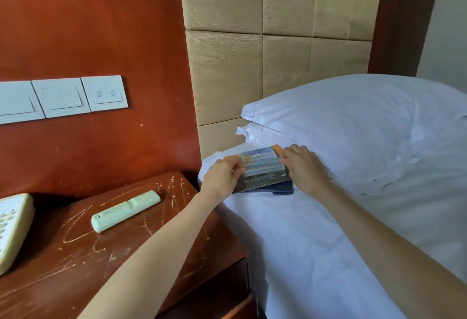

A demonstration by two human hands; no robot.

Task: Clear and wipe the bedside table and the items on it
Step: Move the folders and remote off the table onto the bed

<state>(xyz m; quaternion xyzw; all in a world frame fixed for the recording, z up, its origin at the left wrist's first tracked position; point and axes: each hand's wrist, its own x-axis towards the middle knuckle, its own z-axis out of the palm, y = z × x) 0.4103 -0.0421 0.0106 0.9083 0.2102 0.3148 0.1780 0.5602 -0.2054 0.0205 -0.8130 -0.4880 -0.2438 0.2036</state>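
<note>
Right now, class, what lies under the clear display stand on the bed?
Under the clear display stand, held by the left hand and right hand, lie a dark blue folder and an orange sheet. Their covered parts cannot be seen.

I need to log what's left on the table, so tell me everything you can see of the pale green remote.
The pale green remote is a long, slim plastic bar with rounded ends and a seam across its middle. It lies flat on the scratched wooden bedside table, angled from near left to far right, its visible face showing no buttons. Neither hand touches it.
</note>
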